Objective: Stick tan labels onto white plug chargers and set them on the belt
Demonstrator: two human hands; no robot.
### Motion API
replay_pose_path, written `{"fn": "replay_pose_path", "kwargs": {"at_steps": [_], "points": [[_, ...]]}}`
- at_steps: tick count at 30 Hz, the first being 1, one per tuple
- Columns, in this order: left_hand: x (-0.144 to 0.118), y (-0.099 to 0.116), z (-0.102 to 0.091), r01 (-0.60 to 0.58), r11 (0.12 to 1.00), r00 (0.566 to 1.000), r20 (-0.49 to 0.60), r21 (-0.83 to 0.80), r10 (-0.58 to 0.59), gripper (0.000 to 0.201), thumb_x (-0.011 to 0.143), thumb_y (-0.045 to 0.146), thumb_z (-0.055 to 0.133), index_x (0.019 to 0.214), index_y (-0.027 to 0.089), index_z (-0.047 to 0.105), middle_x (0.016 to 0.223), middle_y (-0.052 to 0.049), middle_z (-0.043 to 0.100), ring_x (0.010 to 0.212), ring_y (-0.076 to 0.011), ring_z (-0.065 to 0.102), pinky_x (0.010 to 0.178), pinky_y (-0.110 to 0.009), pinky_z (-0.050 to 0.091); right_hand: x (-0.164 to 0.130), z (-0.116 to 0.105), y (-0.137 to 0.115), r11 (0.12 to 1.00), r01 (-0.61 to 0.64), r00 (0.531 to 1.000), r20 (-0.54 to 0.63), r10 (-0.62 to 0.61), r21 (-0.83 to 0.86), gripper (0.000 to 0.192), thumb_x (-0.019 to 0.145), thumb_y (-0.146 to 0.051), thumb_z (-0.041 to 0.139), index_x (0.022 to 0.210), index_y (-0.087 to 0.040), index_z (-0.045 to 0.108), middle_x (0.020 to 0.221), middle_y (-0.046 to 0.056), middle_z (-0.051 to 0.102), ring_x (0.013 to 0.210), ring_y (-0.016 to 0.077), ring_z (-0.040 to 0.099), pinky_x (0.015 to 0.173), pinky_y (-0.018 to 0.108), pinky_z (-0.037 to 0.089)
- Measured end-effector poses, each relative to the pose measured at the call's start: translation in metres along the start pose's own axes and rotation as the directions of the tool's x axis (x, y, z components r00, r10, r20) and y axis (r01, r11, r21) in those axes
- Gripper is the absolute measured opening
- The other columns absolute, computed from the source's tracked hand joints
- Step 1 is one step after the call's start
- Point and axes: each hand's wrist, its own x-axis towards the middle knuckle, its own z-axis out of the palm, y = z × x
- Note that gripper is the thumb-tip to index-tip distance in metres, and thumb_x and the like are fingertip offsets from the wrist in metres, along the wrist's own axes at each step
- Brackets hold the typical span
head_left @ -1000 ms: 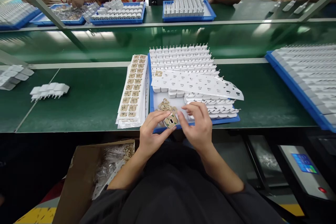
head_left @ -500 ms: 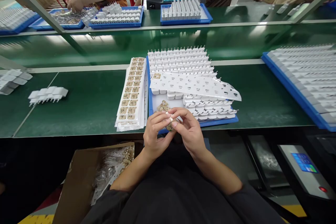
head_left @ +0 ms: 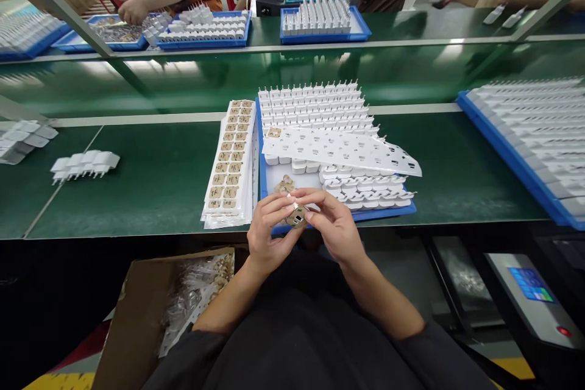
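While both hands meet at the near edge of the green bench [head_left: 150, 177], the left hand [head_left: 267, 234] and the right hand [head_left: 336, 228] pinch between their fingertips one small charger piece [head_left: 297, 217], tan on its face with a dark slot; it is held in the air just in front of the blue tray [head_left: 262, 164], and the fingers of both hands are closed on it; in this tray stand rows of white plug bodies [head_left: 315, 106], and a white punched sheet [head_left: 340, 149] lies tilted over the nearer rows; a small heap of tan pieces [head_left: 284, 184] lies on the bare tray floor, just beyond the hands; to the left of the tray, touching it, lies a stack of sheets with tan labels [head_left: 231, 161]; below the bench, at the left, an open cardboard box [head_left: 137, 311] holds clear bags; across the bench, other people work at more blue trays.
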Motion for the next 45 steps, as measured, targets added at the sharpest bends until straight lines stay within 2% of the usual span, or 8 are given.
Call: {"fn": "replay_pose_path", "kwargs": {"at_steps": [6,11,15,17,22,32,39,45], "points": [[-0.003,0.002,-0.005,0.08,0.995,0.996,0.035,-0.061,-0.078,0.047,0.081,0.015,0.08,0.123,0.026,0.061,0.116,-0.008,0.072,0.115,-0.0245,0.069,0.101,-0.048,0.058,0.009,-0.014,-0.012,0.878,0.223,0.975,0.081,-0.208,-0.424,0.012,0.094,-0.023,0.065,0.102,-0.028,0.07,0.115,0.006,0.076,0.122,0.0255,0.065,0.107,0.049,0.05],[-0.008,-0.002,-0.01,0.321,0.94,0.947,0.062,-0.118,-0.316,0.036,0.087,0.026,0.075,0.121,0.022,0.064,0.118,-0.011,0.073,0.116,-0.0249,0.07,0.097,-0.041,0.06,0.008,-0.016,-0.014,0.725,0.541,0.841,0.278,-0.464,-0.426,0.009,0.092,-0.022,0.067,0.094,-0.031,0.069,0.104,0.004,0.076,0.102,0.0257,0.07,0.09,0.046,0.057],[-0.006,-0.01,-0.021,0.421,0.903,0.907,0.061,-0.084,-0.417,0.038,0.086,0.029,0.076,0.122,0.022,0.066,0.119,-0.01,0.072,0.114,-0.0237,0.069,0.092,-0.035,0.06,0.014,-0.018,-0.008,0.764,0.405,0.912,0.163,-0.377,-0.502,0.012,0.096,-0.02,0.061,0.103,-0.028,0.065,0.092,0.003,0.075,0.09,0.0232,0.069,0.082,0.041,0.056],[-0.005,-0.017,-0.031,0.429,0.904,0.902,0.05,0.002,-0.428,0.038,0.087,0.03,0.075,0.123,0.023,0.067,0.12,-0.01,0.071,0.112,-0.0233,0.069,0.088,-0.033,0.06,0.023,-0.017,0.001,0.629,0.327,0.939,0.169,-0.299,-0.705,0.016,0.097,-0.017,0.059,0.11,-0.024,0.065,0.092,0.006,0.076,0.09,0.0252,0.068,0.083,0.041,0.052],[-0.001,-0.055,-0.076,0.439,0.85,0.895,-0.053,0.293,-0.444,0.043,0.091,0.04,0.068,0.131,0.023,0.066,0.12,-0.009,0.069,0.105,-0.0219,0.068,0.086,-0.033,0.056,0.039,-0.012,0.022,0.15,0.324,0.942,0.302,-0.148,-0.934,0.016,0.096,-0.017,0.057,0.107,-0.017,0.069,0.088,0.012,0.076,0.087,0.0306,0.065,0.077,0.042,0.043],[0.024,-0.187,-0.203,0.549,0.298,0.757,-0.314,0.78,-0.573,0.054,0.09,0.042,0.06,0.134,0.011,0.063,0.124,-0.022,0.066,0.116,-0.0381,0.06,0.097,-0.047,0.045,0.051,-0.04,0.005,0.161,0.39,0.908,0.349,-0.231,-0.907,0.021,0.101,-0.026,0.052,0.107,-0.017,0.07,0.097,0.008,0.078,0.091,0.0281,0.07,0.079,0.039,0.044],[0.029,-0.215,-0.24,0.584,0.411,0.802,-0.416,0.7,-0.429,0.056,0.086,0.051,0.07,0.117,0.004,0.067,0.111,-0.019,0.072,0.113,-0.0348,0.059,0.101,-0.05,0.044,0.061,-0.063,-0.005,0.099,0.367,0.921,0.346,-0.181,-0.925,0.026,0.102,-0.029,0.048,0.105,-0.018,0.071,0.097,0.01,0.079,0.092,0.0306,0.071,0.078,0.042,0.046],[0.056,-0.188,-0.168,0.424,0.671,0.901,-0.209,0.609,-0.38,0.045,0.091,0.052,0.064,0.116,0.014,0.07,0.101,-0.009,0.076,0.095,-0.0259,0.064,0.093,-0.044,0.051,0.106,-0.058,-0.025,0.197,0.391,0.92,0.382,-0.085,-0.899,0.025,0.099,-0.023,0.05,0.11,-0.018,0.072,0.108,0.01,0.078,0.102,0.03,0.07,0.085,0.042,0.05]]}}
